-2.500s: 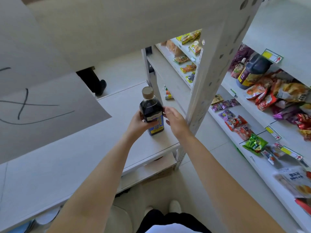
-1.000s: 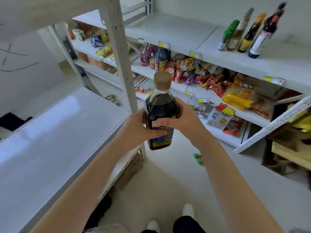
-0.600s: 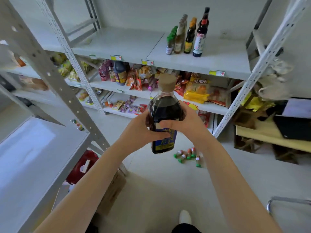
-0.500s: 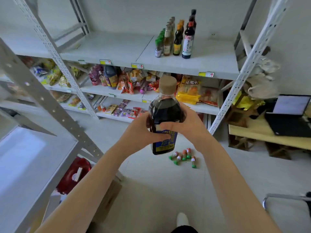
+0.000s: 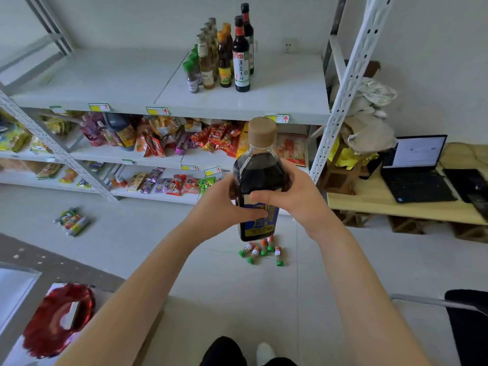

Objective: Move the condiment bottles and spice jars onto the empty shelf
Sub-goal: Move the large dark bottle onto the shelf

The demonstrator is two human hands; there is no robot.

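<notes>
Head view: left hand [image 5: 224, 204] and right hand [image 5: 295, 196] both grip dark sauce bottle [image 5: 257, 178], upright, before shelf [image 5: 118, 83] holding bottles [image 5: 224, 56].

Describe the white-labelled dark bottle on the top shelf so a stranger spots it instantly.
Find the pale grey top shelf of the white metal rack, where one cluster of bottles stands. The dark glass bottle with a red cap is at its front right corner. It alone shows a tall white label with dark characters.
</notes>
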